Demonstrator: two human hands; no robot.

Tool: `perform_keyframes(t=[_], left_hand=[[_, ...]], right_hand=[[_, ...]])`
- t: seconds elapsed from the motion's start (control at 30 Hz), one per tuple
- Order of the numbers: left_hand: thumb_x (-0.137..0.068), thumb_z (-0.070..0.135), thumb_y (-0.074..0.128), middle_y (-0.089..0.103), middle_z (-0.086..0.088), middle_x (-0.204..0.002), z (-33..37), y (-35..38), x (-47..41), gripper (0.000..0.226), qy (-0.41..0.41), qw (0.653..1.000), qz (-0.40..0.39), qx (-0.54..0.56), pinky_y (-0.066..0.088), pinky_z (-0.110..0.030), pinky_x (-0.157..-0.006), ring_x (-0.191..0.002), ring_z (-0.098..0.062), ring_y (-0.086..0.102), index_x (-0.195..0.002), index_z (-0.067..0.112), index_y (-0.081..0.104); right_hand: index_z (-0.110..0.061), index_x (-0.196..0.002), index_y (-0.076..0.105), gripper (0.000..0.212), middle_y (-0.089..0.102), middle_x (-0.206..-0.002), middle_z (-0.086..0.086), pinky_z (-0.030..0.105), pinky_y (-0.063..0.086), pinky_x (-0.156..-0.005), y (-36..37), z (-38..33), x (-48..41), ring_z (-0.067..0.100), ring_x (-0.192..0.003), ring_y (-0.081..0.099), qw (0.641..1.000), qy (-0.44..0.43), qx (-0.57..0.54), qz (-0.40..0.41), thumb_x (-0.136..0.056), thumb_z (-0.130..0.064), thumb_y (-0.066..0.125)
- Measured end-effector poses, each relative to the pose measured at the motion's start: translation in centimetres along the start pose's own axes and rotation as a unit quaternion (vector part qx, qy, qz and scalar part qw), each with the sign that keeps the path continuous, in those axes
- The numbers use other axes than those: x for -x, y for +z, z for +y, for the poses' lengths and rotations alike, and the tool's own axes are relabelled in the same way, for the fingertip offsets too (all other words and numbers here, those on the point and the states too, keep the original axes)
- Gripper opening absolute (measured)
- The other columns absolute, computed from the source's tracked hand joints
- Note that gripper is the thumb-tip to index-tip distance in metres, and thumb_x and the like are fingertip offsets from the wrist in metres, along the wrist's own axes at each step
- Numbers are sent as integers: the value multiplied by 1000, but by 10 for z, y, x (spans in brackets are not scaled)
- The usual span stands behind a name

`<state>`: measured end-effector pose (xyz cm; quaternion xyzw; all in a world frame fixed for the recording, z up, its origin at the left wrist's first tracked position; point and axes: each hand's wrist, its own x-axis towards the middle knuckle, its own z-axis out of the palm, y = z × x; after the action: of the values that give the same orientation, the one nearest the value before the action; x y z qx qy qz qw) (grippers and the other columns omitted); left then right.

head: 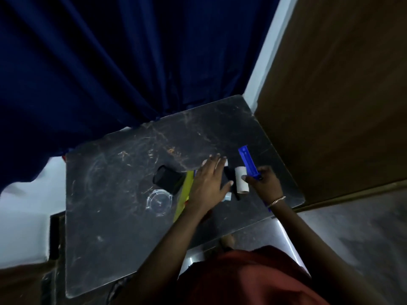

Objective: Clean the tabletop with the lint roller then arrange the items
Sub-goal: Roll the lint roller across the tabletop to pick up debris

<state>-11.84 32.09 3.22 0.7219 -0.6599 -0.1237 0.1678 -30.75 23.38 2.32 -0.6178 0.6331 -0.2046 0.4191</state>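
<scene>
right hand (265, 181) gripping blue lint roller handle (248, 162), left hand (209, 183) open, flat on tabletop (123, 216) items

Dim, soft-focus, wide-angle edge warp.

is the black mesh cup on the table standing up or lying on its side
On its side. The black mesh cup lies flat on the tabletop, its round open mouth facing sideways, beside the left hand.
</scene>
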Motion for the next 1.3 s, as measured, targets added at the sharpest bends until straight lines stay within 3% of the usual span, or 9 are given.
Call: perform_keyframes(t=[0.07,0.2,0.43,0.67,0.9,1.0,1.1,1.17,1.3], left_hand=[[-94,36,61,36,-10,-164,10,15,-20,71,29,998,-50,-10,37,-47,-120,-152,-28,34,-157,13,37],[-85,5,61,29,-8,-167,19,41,-56,78,132,971,-189,-62,35,-45,-118,-155,-30,27,-158,18,37],[-92,9,59,32,0,-165,23,58,-91,65,228,924,-270,-149,31,-39,-116,-156,-23,23,-152,30,45],[-96,22,59,27,8,-167,31,67,-109,61,265,893,-305,-198,20,-33,-119,-157,-18,15,-152,37,42],[-95,19,58,36,5,-162,33,67,-112,57,308,871,-297,-243,17,-41,-124,-156,-23,19,-149,31,43],[-94,22,60,49,5,-151,35,63,-112,52,295,898,-262,-193,25,-40,-118,-149,-21,33,-144,30,50],[-90,21,66,59,3,-137,41,51,-107,49,218,954,-192,-75,38,-40,-107,-133,-21,49,-138,28,57],[-88,19,71,62,-1,-131,42,40,-99,50,146,980,-135,24,47,-44,-100,-123,-23,57,-137,24,60],[-91,21,72,62,-2,-125,33,17,-78,47,33,985,-39,167,51,-38,-96,-114,-23,61,-137,21,61]], right_hand=[[-13,-105,58,52,63,-86,-4,13,36,-53,-15,14,-11,7,-69,59,999,13,31,11,-71,-37,87],[-13,-100,64,47,61,-81,-1,22,35,-55,-39,37,-29,15,-71,56,997,38,73,-9,-72,-45,85],[-5,-100,70,39,73,-84,19,45,54,-77,-56,64,-38,33,-82,71,992,63,89,-61,-82,-39,77],[-6,-107,67,38,71,-87,18,44,54,-75,-65,75,-45,30,-78,68,989,68,101,-79,-88,-39,71],[-9,-109,68,38,72,-90,14,43,55,-77,-68,76,-41,27,-82,69,989,75,108,-69,-87,-39,72],[-11,-107,69,39,69,-84,10,38,51,-70,-71,71,-38,24,-75,65,991,63,102,-52,-85,-42,74],[-9,-104,69,37,64,-78,5,29,40,-64,-77,63,-35,19,-69,58,994,34,100,-20,-85,-41,74],[-13,-106,68,36,67,-79,5,33,44,-62,-82,57,-30,22,-68,60,996,15,89,-11,-86,-43,72],[-21,-113,64,34,65,-82,-4,20,43,-57,-89,38,-18,9,-66,60,994,-55,90,-12,-90,-46,67]])
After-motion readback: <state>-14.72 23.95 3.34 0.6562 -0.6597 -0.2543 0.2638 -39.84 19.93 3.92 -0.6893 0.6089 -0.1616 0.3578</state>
